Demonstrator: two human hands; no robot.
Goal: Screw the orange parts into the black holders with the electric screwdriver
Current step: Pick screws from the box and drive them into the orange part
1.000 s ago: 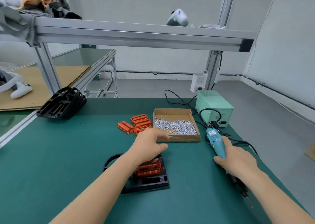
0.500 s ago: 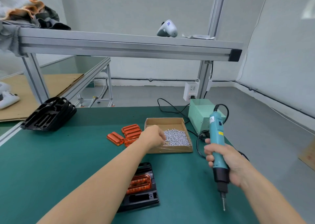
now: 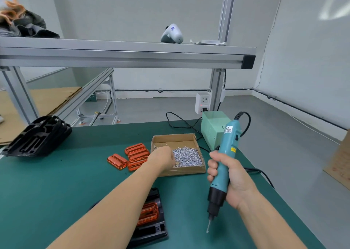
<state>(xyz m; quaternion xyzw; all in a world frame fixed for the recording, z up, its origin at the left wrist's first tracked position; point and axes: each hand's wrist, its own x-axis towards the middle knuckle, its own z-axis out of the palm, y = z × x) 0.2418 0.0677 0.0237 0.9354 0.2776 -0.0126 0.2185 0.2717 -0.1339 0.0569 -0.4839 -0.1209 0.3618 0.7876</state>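
Now: left hand (image 3: 162,158) in the screw box (image 3: 191,170), right hand (image 3: 230,176) clenched round the driver (image 3: 224,159), bit pointing down above the mat (image 3: 56,188).

Left fingers are blurred over the screws (image 3: 186,156); cannot tell whether they pinch one. An orange part (image 3: 148,212) sits in the black holder (image 3: 151,235) near the front edge, half hidden under the left forearm (no screw visibly placed). Risks, as I judge: a screw could slip from the fingertips on the way back, or the part could shift in its seat if the forearm brushes it; a tilted bit would cross-thread. Spare orange parts (image 3: 133,156) lie just left of the box, stacked holders (image 3: 36,136) far left. The driver's cable (image 3: 264,174) trails beside the right wrist and may drag; the power unit (image 3: 213,128) stands behind the box.
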